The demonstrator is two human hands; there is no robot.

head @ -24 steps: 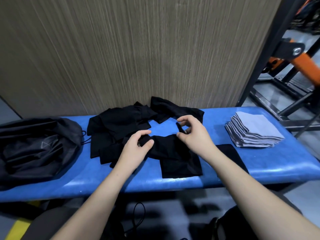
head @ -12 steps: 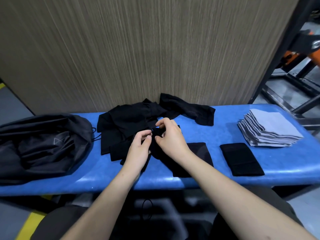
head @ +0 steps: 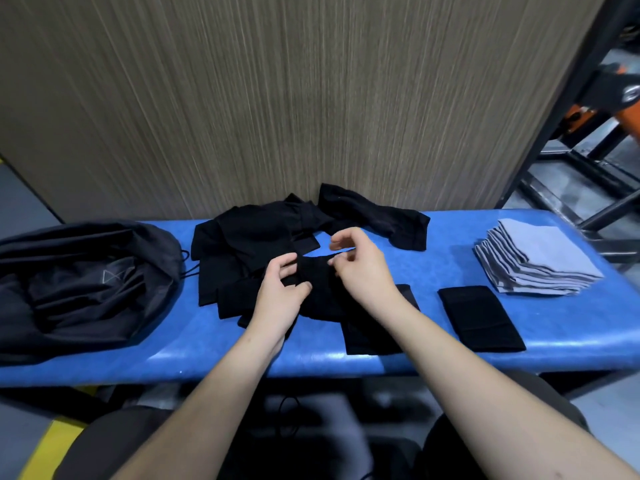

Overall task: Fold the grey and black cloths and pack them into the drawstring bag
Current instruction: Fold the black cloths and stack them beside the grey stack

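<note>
A heap of unfolded black cloths (head: 263, 233) lies mid-bench on the blue bench (head: 207, 341). In front of it my left hand (head: 280, 299) grips one black cloth (head: 318, 289) with thumb and fingers curled round its edge. My right hand (head: 360, 268) pinches the same cloth's top edge, its index finger and thumb raised. A folded black cloth (head: 481, 317) lies flat to the right. A stack of folded grey cloths (head: 540, 261) sits at the far right. The black drawstring bag (head: 79, 285) lies slumped at the left end.
A wood-grain panel (head: 277, 98) rises right behind the bench. Black and orange metal framing (head: 588, 140) stands at the back right. My dark-trousered knees (head: 502, 427) sit under the bench's front edge, and a yellow floor stripe (head: 45, 448) shows at the lower left.
The camera has drifted, shifting everything slightly. My hands have drawn a little apart over the black cloth, and my right fingers have lifted and spread above its top edge.
</note>
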